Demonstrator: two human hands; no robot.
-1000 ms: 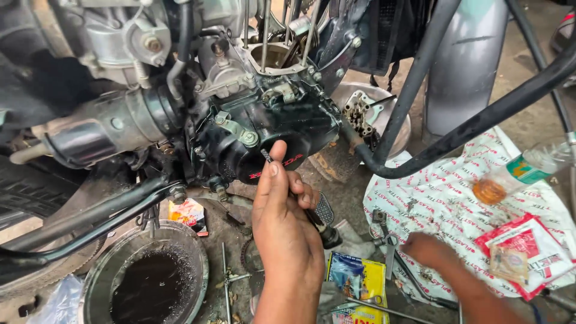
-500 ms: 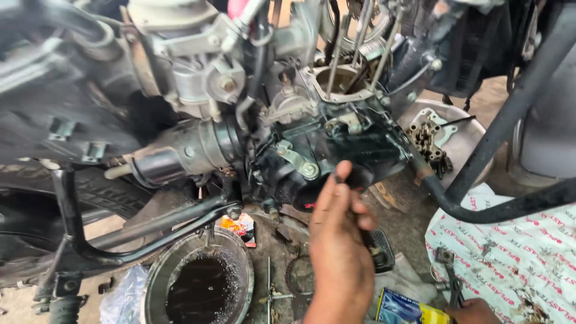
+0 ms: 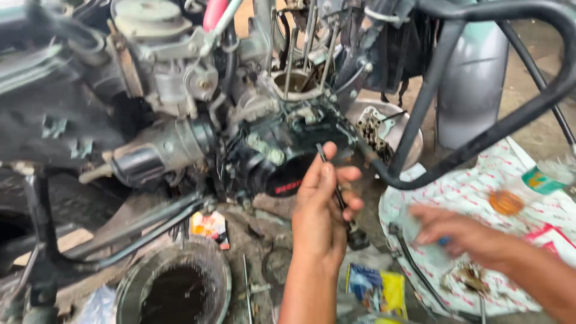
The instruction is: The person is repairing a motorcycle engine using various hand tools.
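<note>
Holding a thin metal tool (image 3: 336,195) tight, the left hand (image 3: 321,219) has pulled back from the engine (image 3: 282,150); the blurry right hand (image 3: 456,234) reaches over the cloth (image 3: 480,192), grip unclear.

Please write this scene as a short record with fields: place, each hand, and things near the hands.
place: ground beside a stripped motorcycle engine
left hand: raised before the engine, fingers closed on a thin dark rod-shaped tool
right hand: blurred, low over a white printed cloth; whether it holds anything cannot be told
below engine: round pan of dark liquid
near left wrist: blue and yellow packet
on cloth: orange round lid-like thing
frame: black tube crossing above the cloth
</note>
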